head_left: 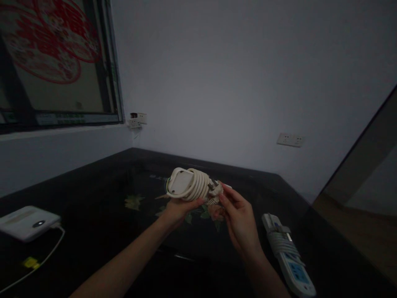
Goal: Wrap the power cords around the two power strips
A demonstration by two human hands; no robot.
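Above the dark tabletop I hold a white power strip [181,182] with its cord [200,184] wound round the body in several turns. My left hand [180,211] grips it from below, thumb along the near side of the coils. At the right end, the fingers of my right hand [238,211] pinch the cord's plug [216,190], whose metal prongs point up and to the left. Part of the strip's right end is hidden behind the plug and my right fingers.
A second power strip [296,269], its cord wound round it, lies at the right on the black table [102,231]. At the left sits a white box-shaped device [29,223] with a white cable and a yellow tag [31,263]. Wall sockets [290,140] are behind.
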